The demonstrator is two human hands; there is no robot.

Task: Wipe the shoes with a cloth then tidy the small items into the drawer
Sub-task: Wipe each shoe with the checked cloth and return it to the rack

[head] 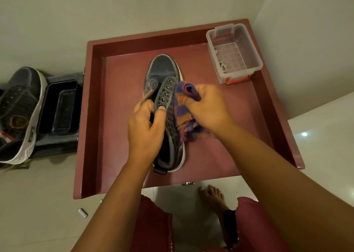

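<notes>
A: Head view: any legible markings?
B: None. The second shoe [18, 113], left of both hands, bears a shield emblem, text unreadable.
A: Shoe orientation?
B: Shoe [165, 90] lies in the red drawer [92, 117], long axis running away, toe farthest. Left hand [146, 129] grips its tongue; right hand [206, 106] clutches the cloth [181, 108] against its side.
</notes>
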